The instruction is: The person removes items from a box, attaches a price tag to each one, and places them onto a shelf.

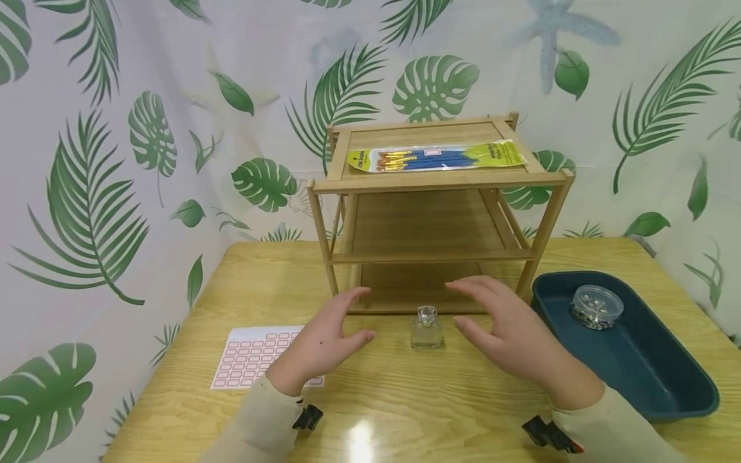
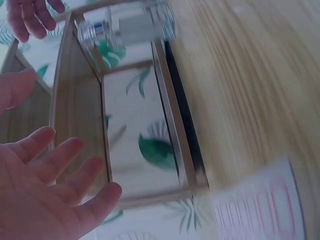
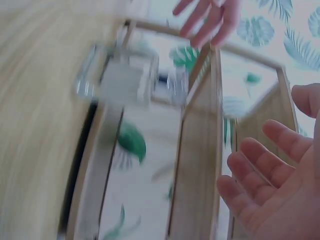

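Observation:
A small clear glass bottle (image 1: 426, 331) with a faceted stopper stands upright on the wooden table, in front of the shelf. To its left is my left hand (image 1: 324, 337), fingers spread and relaxed, touching nothing. My right hand (image 1: 503, 325) hovers on the bottle's other side, its fingers loosely extended and apart from the glass. Both wrist views show the bottle (image 2: 142, 25) between the two hands, with bare palms facing it. Behind it rises a wooden shelf (image 1: 437, 255) with several tiers. On its top lies a packet of blue-handled paintbrushes (image 1: 437, 157).
A sheet of red-bordered labels (image 1: 249, 357) lies at the left, partly under my left forearm. At the right sits a dark blue tray (image 1: 648, 373) holding a round clear container (image 1: 598, 307) of small pieces. A leaf-patterned curtain (image 1: 173, 64) hangs behind the table.

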Demonstrator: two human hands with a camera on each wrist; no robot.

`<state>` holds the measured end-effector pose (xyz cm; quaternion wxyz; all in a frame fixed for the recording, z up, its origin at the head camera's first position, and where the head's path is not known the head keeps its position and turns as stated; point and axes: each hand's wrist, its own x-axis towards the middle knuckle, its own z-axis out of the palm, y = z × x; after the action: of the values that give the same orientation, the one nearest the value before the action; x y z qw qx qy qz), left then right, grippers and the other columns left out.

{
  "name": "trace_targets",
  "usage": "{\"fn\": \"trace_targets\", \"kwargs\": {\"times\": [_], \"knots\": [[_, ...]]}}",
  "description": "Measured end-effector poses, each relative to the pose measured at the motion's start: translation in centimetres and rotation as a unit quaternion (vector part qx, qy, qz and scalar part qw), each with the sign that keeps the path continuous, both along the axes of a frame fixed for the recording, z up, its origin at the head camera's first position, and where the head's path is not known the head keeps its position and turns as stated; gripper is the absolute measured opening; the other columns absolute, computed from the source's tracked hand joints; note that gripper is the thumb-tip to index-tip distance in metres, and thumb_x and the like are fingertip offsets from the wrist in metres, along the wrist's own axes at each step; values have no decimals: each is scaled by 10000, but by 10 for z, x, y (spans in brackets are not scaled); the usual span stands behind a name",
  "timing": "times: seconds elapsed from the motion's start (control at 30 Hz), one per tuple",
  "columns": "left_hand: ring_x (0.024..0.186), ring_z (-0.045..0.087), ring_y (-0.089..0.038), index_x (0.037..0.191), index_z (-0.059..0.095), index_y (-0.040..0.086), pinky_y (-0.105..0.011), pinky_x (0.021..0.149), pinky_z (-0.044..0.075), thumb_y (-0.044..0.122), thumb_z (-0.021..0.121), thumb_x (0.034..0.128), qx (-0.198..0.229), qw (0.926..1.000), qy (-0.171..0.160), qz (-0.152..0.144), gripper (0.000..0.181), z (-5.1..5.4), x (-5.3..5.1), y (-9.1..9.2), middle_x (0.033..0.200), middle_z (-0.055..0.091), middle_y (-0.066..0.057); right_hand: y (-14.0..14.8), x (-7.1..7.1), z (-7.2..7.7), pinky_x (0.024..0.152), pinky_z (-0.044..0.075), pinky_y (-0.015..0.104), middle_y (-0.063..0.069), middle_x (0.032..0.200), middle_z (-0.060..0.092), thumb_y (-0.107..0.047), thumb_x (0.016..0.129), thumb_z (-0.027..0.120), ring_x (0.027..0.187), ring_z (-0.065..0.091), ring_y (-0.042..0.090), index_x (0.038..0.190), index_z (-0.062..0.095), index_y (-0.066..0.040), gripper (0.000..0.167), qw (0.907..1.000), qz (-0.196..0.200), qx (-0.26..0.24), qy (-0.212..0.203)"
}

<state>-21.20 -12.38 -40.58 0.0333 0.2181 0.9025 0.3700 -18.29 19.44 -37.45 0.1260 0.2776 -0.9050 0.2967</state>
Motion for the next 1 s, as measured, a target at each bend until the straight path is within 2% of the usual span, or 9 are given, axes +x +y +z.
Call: {"fn": "trace_targets", "kwargs": {"times": [0.1, 0.27, 0.4, 0.43, 0.53, 0.63, 0.7, 0.83, 1.0], "knots": [[1447, 348, -255, 1577, 332, 271, -518, 1126, 345, 342, 723, 950, 36, 9998, 19, 211, 743, -1, -2, -16, 1604, 342, -14, -26, -5, -6, 998, 459, 544, 17, 1401, 538, -239, 991, 676, 1278, 517, 265, 1429, 553, -167, 461, 9995, 303, -95, -45], [1463, 320, -268, 1583, 317, 273, -546, 1128, 331, 338, 726, 940, 149, 9980, -201, 577, 765, -5, 0, -45, 1610, 325, -24, -65, -11, -18, 986, 487, 485, -47, 1416, 513, -317, 996, 664, 1260, 532, 200, 1441, 539, -207, 475, 9947, 718, -361, -637], [1448, 341, -318, 1582, 307, 270, -580, 1098, 358, 312, 734, 937, 234, 9965, -244, 764, 775, -9, 2, -65, 1606, 329, -71, -90, -17, -25, 1022, 463, 458, -74, 1424, 498, -368, 1006, 637, 1291, 499, 161, 1453, 523, -228, 482, 9879, 908, -533, -1136], [1383, 440, -310, 1583, 301, 276, -579, 1082, 375, 316, 737, 935, 264, 9961, -285, 798, 782, -10, 2, -69, 1608, 323, -80, -95, -18, -26, 1020, 463, 449, -74, 1419, 501, -367, 1005, 637, 1285, 504, 163, 1452, 524, -223, 483, 9871, 921, -538, -1192], [1376, 444, -328, 1587, 293, 258, -585, 1075, 380, 308, 741, 934, 280, 9956, -279, 851, 794, -11, 1, -80, 1614, 309, -97, -111, -21, -30, 1027, 454, 443, -57, 1409, 516, -361, 1006, 633, 1283, 510, 179, 1453, 528, -227, 478, 9857, 988, -483, -1277], [1398, 411, -348, 1593, 283, 233, -607, 1087, 353, 299, 741, 932, 279, 9944, -338, 963, 807, -12, 0, -91, 1626, 281, -112, -126, -24, -34, 1028, 448, 448, -36, 1388, 535, -347, 1003, 635, 1278, 515, 213, 1460, 529, -212, 488, 9838, 1035, -440, -1395], [1472, 273, -373, 1594, 280, 214, -632, 1103, 315, 295, 742, 930, 240, 9931, -356, 1088, 813, -14, 0, -100, 1631, 268, -122, -135, -27, -38, 1022, 451, 443, -25, 1383, 537, -350, 1006, 625, 1274, 514, 222, 1471, 519, -201, 500, 9812, 1066, -401, -1560], [1480, 231, -408, 1600, 266, 196, -661, 1102, 289, 306, 734, 934, 212, 9894, -526, 1338, 822, -21, 0, -119, 1643, 227, -147, -148, -36, -49, 999, 464, 449, 28, 1387, 530, -345, 1014, 607, 1271, 507, 248, 1487, 493, -157, 522, 9717, 1094, -454, -2043], [1491, 189, -420, 1611, 239, 249, -682, 1099, 269, 369, 701, 956, 436, 9820, -994, 1545, 811, -29, 0, -143, 1662, 179, -118, -159, -47, -61, 1006, 459, 460, 90, 1439, 506, -352, 1014, 603, 1286, 505, 288, 1502, 473, -131, 551, 9593, 1039, -551, -2569]]}}
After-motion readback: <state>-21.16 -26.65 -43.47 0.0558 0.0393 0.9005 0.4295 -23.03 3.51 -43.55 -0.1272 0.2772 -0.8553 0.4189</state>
